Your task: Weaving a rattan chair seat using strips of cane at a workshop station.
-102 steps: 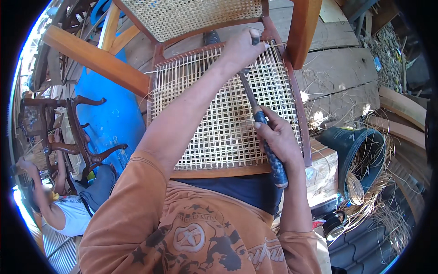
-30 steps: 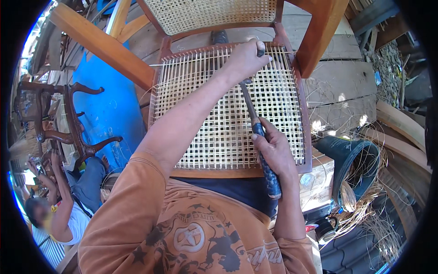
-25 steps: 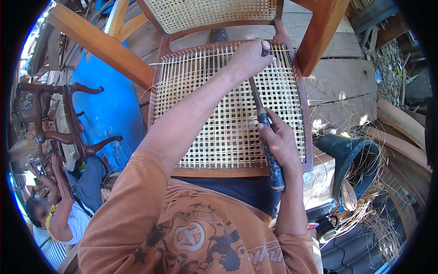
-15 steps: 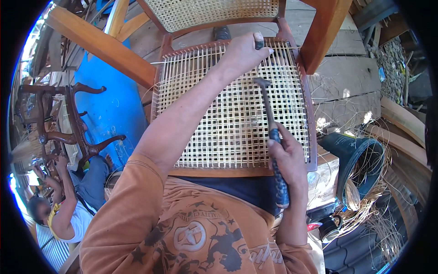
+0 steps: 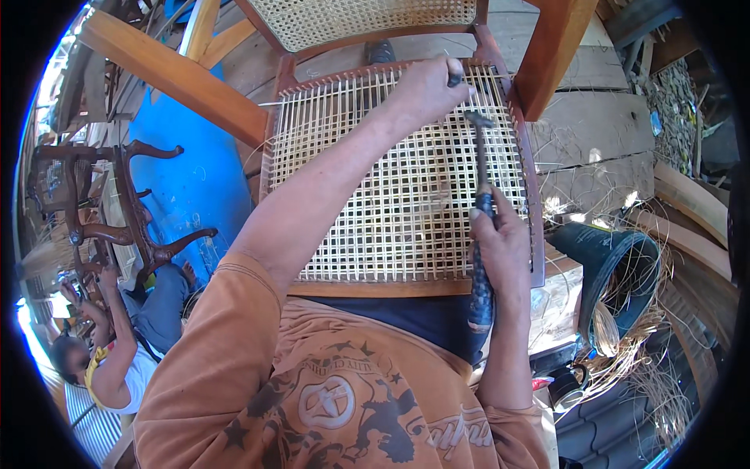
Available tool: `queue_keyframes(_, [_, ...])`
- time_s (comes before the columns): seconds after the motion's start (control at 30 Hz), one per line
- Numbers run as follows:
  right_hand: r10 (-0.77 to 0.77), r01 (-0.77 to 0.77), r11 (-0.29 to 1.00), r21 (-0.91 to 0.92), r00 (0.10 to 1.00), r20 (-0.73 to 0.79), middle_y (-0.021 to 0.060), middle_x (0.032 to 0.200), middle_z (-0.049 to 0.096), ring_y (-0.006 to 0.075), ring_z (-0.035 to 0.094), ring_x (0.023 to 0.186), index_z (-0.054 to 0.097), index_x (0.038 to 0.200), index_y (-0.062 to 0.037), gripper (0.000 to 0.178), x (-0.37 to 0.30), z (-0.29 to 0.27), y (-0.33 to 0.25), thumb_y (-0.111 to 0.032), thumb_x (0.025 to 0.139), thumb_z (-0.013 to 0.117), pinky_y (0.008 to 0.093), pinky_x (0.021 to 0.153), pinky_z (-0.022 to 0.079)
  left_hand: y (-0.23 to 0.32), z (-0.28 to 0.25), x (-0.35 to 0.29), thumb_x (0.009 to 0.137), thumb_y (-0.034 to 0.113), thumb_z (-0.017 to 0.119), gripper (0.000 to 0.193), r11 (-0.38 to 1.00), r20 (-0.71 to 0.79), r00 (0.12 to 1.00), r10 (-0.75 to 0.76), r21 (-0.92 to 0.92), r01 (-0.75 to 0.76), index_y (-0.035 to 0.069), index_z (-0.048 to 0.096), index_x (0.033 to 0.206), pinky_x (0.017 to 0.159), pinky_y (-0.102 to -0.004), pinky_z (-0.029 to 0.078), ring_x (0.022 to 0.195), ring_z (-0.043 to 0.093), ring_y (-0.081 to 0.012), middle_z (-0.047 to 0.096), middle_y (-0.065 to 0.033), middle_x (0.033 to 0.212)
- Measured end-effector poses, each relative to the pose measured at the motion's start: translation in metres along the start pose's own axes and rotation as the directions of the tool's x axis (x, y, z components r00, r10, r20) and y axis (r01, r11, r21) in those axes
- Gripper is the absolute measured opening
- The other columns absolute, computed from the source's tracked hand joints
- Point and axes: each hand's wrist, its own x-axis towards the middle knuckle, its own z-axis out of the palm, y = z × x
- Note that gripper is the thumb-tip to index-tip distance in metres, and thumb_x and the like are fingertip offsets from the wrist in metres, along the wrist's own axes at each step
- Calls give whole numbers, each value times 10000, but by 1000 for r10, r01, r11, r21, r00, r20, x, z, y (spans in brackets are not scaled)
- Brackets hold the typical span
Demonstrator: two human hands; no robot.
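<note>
A wooden chair's woven cane seat (image 5: 383,211) lies in front of me, its strands crossing in an open square grid. My left hand (image 5: 433,90) is closed over the far part of the seat. At its fingers shows a small dark piece (image 5: 455,80), too small to name. My right hand (image 5: 500,242) grips a hammer (image 5: 482,262) by its dark, blue-patterned wrapped handle. The small metal head points away from me, over the far right of the weave and just right of my left fingers. Strand ends stand along the far rail.
The caned backrest (image 5: 367,23) and orange-brown armrests (image 5: 176,78) frame the seat. On the right lies a dark green bucket (image 5: 617,266) with loose cane strands. A blue sheet (image 5: 183,172), a carved chair frame (image 5: 129,203) and a seated person (image 5: 117,367) are at left.
The hammer and my right hand have moved right and slightly away from me, bringing the head nearer the far right rail. My left hand has shifted slightly to the right.
</note>
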Motion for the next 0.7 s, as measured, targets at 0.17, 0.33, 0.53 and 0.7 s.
queue_keyframes(0.17, [20,-21,997,79,1000,7,-27,645,484,45,463,493,502,1203,-25,366,-2,-4,-1,-82,844,541,204,429,387,-16,-21,12,767,348,665,375,998,-166,986,-15,65,26,15,539,885,680,-315,467,665,583,-185,589,-84,736])
queue_keyframes(0.33, [27,-42,993,113,991,134,-17,633,490,50,464,476,494,1222,-34,391,-1,8,-2,-101,842,557,208,423,385,-20,-12,15,769,328,663,358,995,-119,989,-89,-49,84,12,535,881,691,-323,468,694,597,-196,592,-95,746])
queue_keyframes(0.53, [-49,27,997,69,940,338,-4,612,510,70,478,461,422,1301,-5,490,14,26,3,-110,843,561,203,440,394,-14,-5,15,782,301,652,323,996,-59,997,-47,74,51,9,542,866,670,-329,465,685,604,-212,595,-110,722])
queue_keyframes(0.7, [-12,-56,984,166,923,385,0,617,520,68,476,469,441,1287,-6,475,39,30,-3,-144,847,558,208,444,410,-20,1,19,781,292,658,314,998,-65,998,-7,62,11,9,543,853,665,-324,463,679,598,-210,589,-112,704])
